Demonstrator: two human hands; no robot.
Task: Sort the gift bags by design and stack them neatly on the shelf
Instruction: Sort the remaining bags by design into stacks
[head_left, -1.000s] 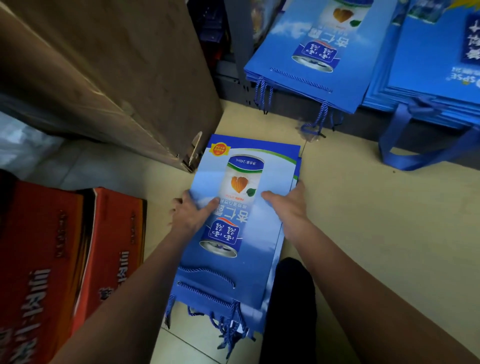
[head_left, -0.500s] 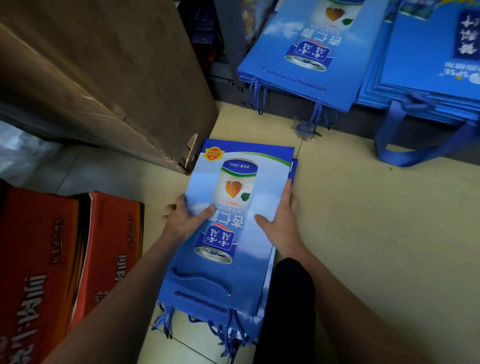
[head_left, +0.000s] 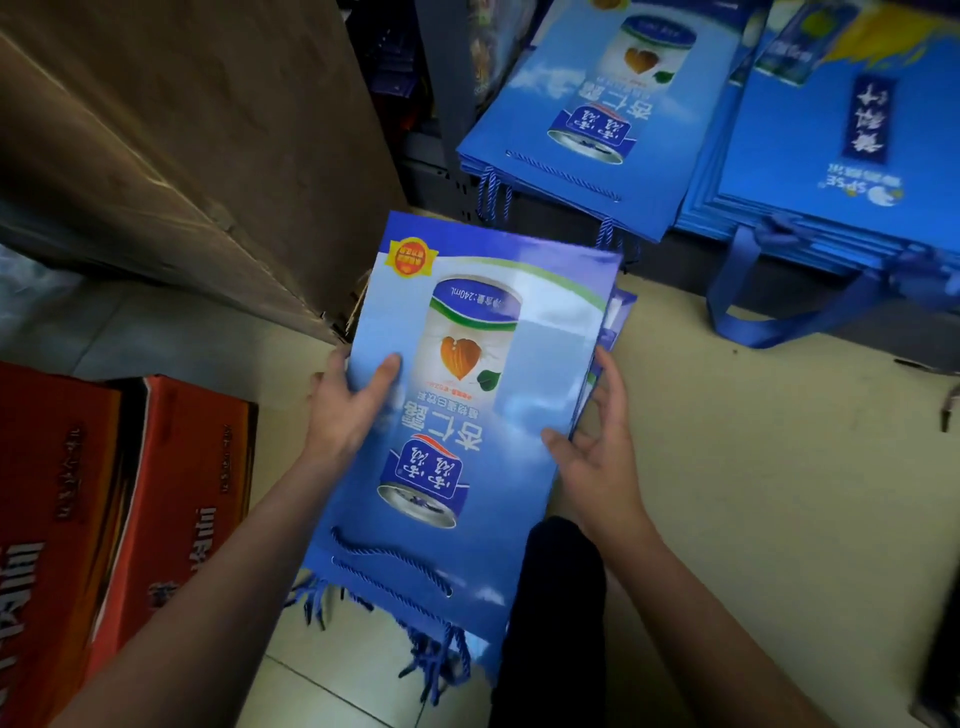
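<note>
Presently, at the bottom of the frame, two bare forearms reach up toward the centre, with a dark knee (head_left: 558, 597) between them at lower centre. The left hand (head_left: 345, 405) grips the left edge of a stack of blue gift bags (head_left: 467, 415) at centre frame: thumb laid on the top face, fingers curled under the edge. The right hand (head_left: 597, 452) is at the stack's right edge, thumb on the top bag, fingers extended and slightly spread along the side; whether they bear on the lower bags cannot be told. The top bag shows a printed can with a heart-shaped almond, and rope handles (head_left: 395, 566) hang from the near end. Further bag edges show below it on the right, slightly offset.

At lower left stand red cartons (head_left: 104, 509) on a pale tiled floor (head_left: 332, 675). A beige surface (head_left: 753, 467) fills the right middle of the frame. A large brown cardboard box (head_left: 182, 145) occupies the upper left.

At upper centre lies a pile of bags of the same can design (head_left: 597, 119), handles hanging toward the viewer. Just beside it, at upper right, lies a second pile of blue bags of another design (head_left: 841, 156) with flat ribbon handles (head_left: 779, 322) drooping down.
</note>
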